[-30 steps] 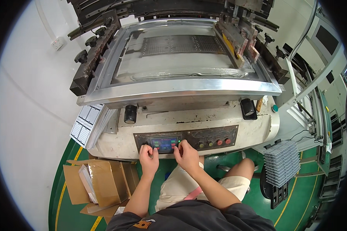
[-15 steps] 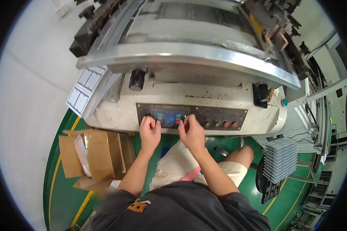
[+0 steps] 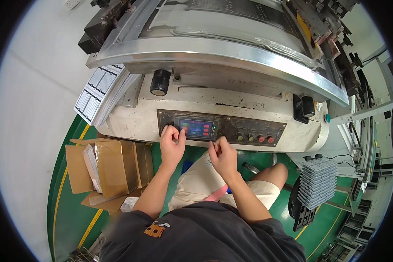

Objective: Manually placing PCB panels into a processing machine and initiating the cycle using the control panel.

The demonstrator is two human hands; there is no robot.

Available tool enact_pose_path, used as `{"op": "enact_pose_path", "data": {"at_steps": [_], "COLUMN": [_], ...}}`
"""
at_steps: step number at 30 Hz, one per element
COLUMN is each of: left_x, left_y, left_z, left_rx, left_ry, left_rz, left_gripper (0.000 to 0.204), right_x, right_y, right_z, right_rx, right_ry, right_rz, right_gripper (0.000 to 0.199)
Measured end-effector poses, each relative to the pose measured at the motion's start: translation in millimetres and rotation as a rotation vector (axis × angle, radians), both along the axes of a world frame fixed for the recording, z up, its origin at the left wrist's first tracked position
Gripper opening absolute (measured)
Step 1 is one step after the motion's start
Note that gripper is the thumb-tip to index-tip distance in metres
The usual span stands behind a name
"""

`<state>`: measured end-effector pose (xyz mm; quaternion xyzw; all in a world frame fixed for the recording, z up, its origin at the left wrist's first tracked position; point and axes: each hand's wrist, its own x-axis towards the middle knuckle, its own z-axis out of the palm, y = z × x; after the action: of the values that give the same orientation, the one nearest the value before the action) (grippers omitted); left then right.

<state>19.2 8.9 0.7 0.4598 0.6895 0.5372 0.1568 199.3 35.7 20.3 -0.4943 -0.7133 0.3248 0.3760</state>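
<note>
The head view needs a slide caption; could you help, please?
Left hand and right hand near a blue rectangular screen in a dark metal panel, below a silver metal frame.

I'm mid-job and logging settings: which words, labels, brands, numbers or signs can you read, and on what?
None can be read reliably.
Blue touchscreen: characters too small and blurred to read.
Green and red push buttons: no legible labels.
Grid-printed white sheets: any lettering too small to read.
Yellow floor tape: any markings too small to read.
</note>
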Motion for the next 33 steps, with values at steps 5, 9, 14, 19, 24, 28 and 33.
{"op": "enact_pose_path", "data": {"at_steps": [5, 9, 14, 19, 24, 28, 33], "left_x": [-3, -3, 1, 31, 58, 64, 68], "left_y": [-1, 0, -11, -19, -26, -27, -30], "left_z": [-3, -5, 0, 21, 33, 38, 37], "left_rx": [0.081, 0.074, 0.064, 0.155, 0.052, -0.035, -0.143], "left_ry": [0.044, 0.031, -0.011, 0.023, -0.275, -0.238, -0.225], "left_rz": [-0.032, -0.048, -0.072, -0.240, -0.398, -0.604, -0.805], "left_gripper": [0.030, 0.030, 0.028, 0.022, 0.017, 0.016, 0.015], "right_x": [48, 75, 86, 84, 83, 91, 95], "right_y": [-39, -60, -64, -48, -5, 47, 93], "right_z": [-20, -29, -27, -4, 61, 147, 222], "right_rx": [-0.092, -0.197, -0.218, -0.224, -0.046, 0.223, 0.488], "right_ry": [-0.080, -0.093, -0.032, 0.022, 0.124, 0.173, -0.091], "right_rz": [0.032, -0.009, 0.064, 0.209, 0.287, 0.332, 0.328], "right_gripper": [0.031, 0.031, 0.031, 0.031, 0.030, 0.025, 0.015]}}
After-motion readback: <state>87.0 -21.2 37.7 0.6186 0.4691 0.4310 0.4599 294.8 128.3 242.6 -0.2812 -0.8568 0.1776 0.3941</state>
